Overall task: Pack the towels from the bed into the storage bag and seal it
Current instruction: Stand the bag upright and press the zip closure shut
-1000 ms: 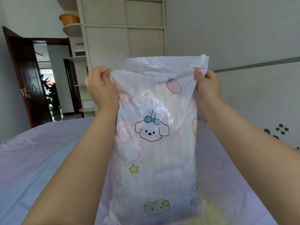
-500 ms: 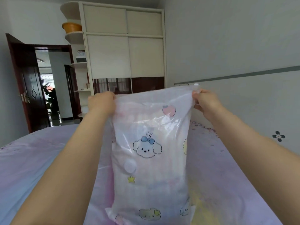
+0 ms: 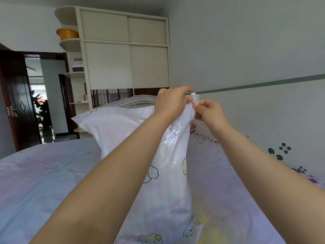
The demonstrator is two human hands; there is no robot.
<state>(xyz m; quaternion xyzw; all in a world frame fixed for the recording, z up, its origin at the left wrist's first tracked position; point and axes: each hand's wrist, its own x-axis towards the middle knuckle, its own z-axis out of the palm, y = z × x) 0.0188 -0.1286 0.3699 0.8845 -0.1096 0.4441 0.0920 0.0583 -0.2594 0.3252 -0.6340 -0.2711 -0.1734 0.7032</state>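
Translucent white plastic storage bag with cartoon animal prints (image 3: pixel 158 155) stands upright on the bed, stuffed full, contents pale and blurred through the plastic. Both hands sit at its top right corner. Left hand (image 3: pixel 171 101) has its fingers curled, pinching the bag's top edge just beside the small white plastic slider clip (image 3: pixel 194 98). Right hand (image 3: pixel 210 112) pinches the plastic right under that clip, thumb and fingertips closed together on it.

Step looks like starting the zip seal. To do it well: keep the edge taut with the left hand, seat the clip square on the track, then run it across toward the far left corner; the mouth there still gapes open.

Surface: lilac printed bedsheet (image 3: pixel 44 182). Room: cream sliding-door wardrobe (image 3: pixel 126 50), orange basin (image 3: pixel 67 33) on its corner shelf, dark wooden door (image 3: pixel 15 103) open, grey wall with flower decals (image 3: pixel 279 150).
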